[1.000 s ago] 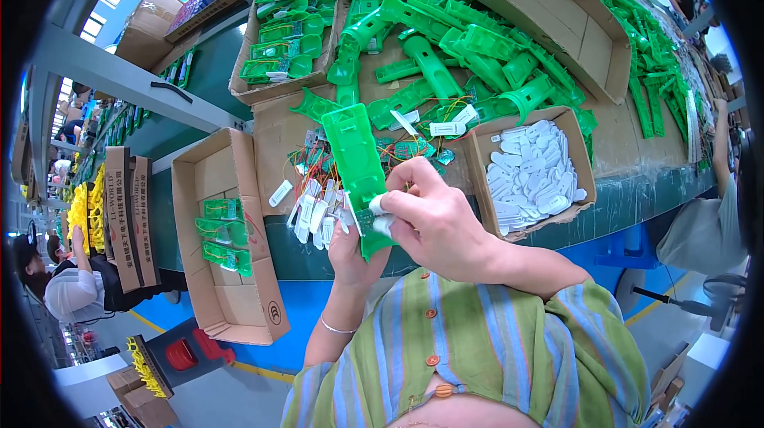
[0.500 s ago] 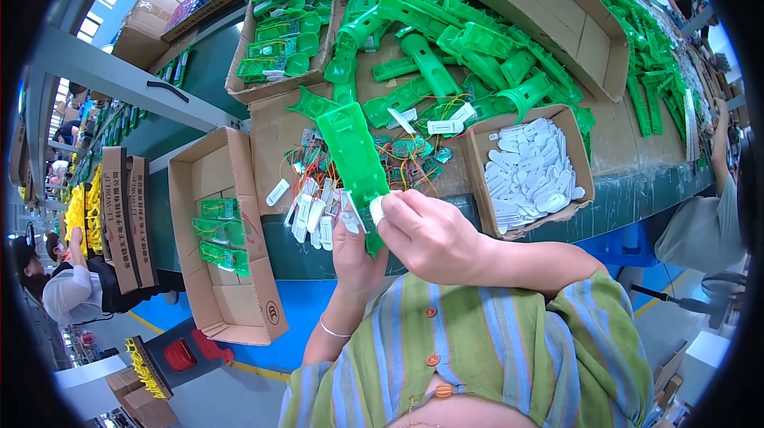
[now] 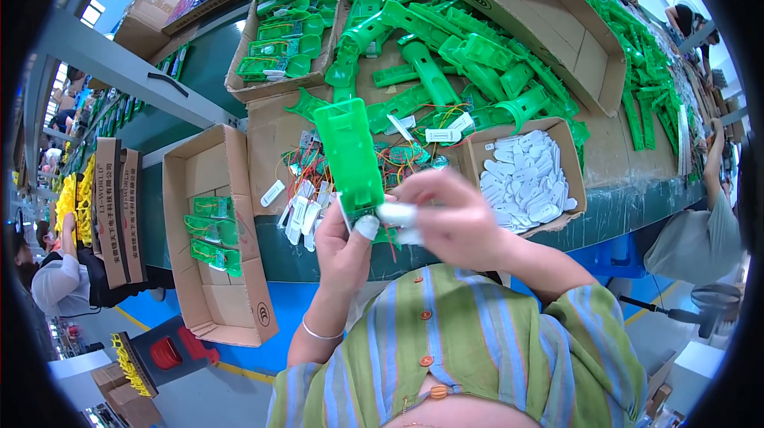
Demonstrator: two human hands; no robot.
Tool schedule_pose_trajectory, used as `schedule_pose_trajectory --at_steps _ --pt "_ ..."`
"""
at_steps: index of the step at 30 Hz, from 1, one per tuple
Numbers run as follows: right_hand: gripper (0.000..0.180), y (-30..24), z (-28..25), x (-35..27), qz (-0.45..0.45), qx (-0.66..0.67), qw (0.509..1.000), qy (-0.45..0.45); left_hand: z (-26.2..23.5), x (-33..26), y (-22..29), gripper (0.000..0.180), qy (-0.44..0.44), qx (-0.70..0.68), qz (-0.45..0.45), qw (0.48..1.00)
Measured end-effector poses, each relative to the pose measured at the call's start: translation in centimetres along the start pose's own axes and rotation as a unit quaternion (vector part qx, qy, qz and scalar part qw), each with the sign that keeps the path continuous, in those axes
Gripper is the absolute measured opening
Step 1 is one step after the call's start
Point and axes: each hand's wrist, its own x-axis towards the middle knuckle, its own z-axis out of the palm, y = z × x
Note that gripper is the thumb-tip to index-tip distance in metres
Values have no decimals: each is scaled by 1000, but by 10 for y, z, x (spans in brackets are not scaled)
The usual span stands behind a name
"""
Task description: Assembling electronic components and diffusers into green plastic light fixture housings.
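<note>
L hand (image 3: 346,249) is gripping the lower end of a green shell (image 3: 350,156), fingers wrapped round it, thumb pressing at the front near the bottom edge. The shell is standing near upright, tilting a bit to 11 o'clock, held above the near edge of the worktop (image 3: 613,205). R hand (image 3: 454,217) is coming in from 3 o'clock, fingers pinching a small white piece (image 3: 395,212) and bringing it against the shell's lower end; the hand is blurred, so whether the piece is seating yet can't be told.

Around them: loose white pieces w/ red and yellow wires (image 3: 306,189) are lying on cardboard at 10 o'clock of the L hand, a box of white parts (image 3: 525,177) is sitting at 2 o'clock of the R hand, a heap of green shells (image 3: 446,54) is piling up at 12, a tray (image 3: 282,26) of more green parts at 11. An open box (image 3: 208,237) w/ a few green bits is sitting at 9, off the worktop edge.

Doing this step well, as I judge it: the L hand should be keeping the shell steady and not twisting, thumb clear of the slot. The R hand should be lining the white piece square w/ the opening before pushing, pressing straight in, not at an angle. Any wires need keeping out of the joint so nothing gets pinched.
</note>
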Motion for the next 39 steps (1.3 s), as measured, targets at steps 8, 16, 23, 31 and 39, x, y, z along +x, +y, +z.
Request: schedule_pose_trajectory --at_steps 8,16,23,31,39 --pt "39 2 -1 5 326 389 860 -52 17 -5 17 27 -16 9 11 1000" --pt "27 8 13 11 317 367 873 -58 15 -13 17 26 49 53 65 995" --pt "32 35 33 -37 327 396 790 -333 5 11 38 28 31 -5 -23 999" --pt "17 -6 -33 31 339 147 860 -351 -46 16 64 53 -69 432 22 899" --pt "21 22 -11 35 0 -422 899 -118 -34 8 44 49 -4 365 38 930"
